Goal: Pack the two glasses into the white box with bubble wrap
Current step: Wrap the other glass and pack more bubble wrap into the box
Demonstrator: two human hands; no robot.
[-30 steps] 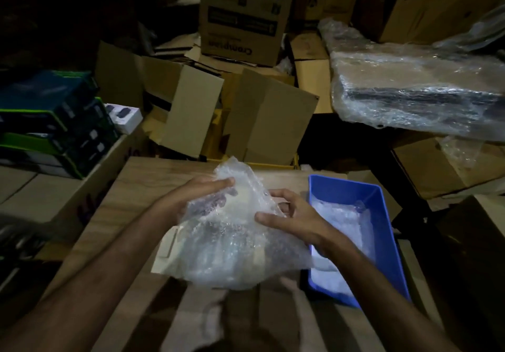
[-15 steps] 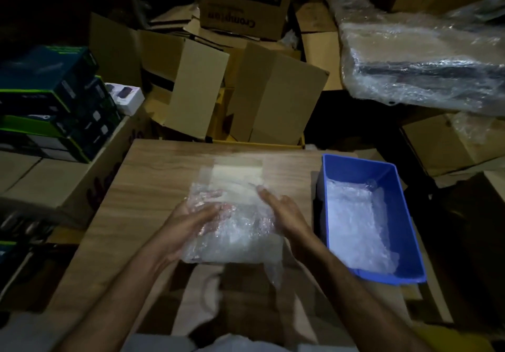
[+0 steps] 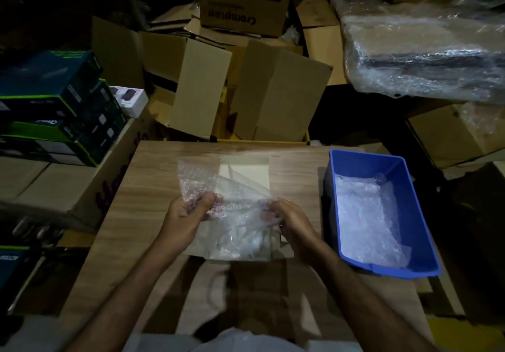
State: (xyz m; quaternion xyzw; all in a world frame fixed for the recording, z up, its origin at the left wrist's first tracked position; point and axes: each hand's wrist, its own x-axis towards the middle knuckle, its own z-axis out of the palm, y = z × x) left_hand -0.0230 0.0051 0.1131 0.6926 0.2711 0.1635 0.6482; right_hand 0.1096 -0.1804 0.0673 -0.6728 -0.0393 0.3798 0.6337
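A sheet of clear bubble wrap (image 3: 202, 180) lies bunched over the open white box (image 3: 246, 170) in the middle of the wooden table (image 3: 153, 176). My left hand (image 3: 185, 215) grips the wrap's left side with curled fingers. My right hand (image 3: 287, 219) pinches its right side. Both hands sit over the box's near half. The wrap fills the box, and I cannot make out the glasses beneath it.
A blue plastic bin (image 3: 410, 187) holding more bubble wrap (image 3: 366, 215) stands at the table's right edge. Open cardboard boxes (image 3: 276, 97) crowd the far side. Stacked dark product boxes (image 3: 54, 105) sit at the left, and a plastic-wrapped bundle (image 3: 420, 51) at the upper right.
The bubble wrap came down from mid-air onto the white box. Both hands lowered with it and moved nearer to me, now gripping its sides over the box.
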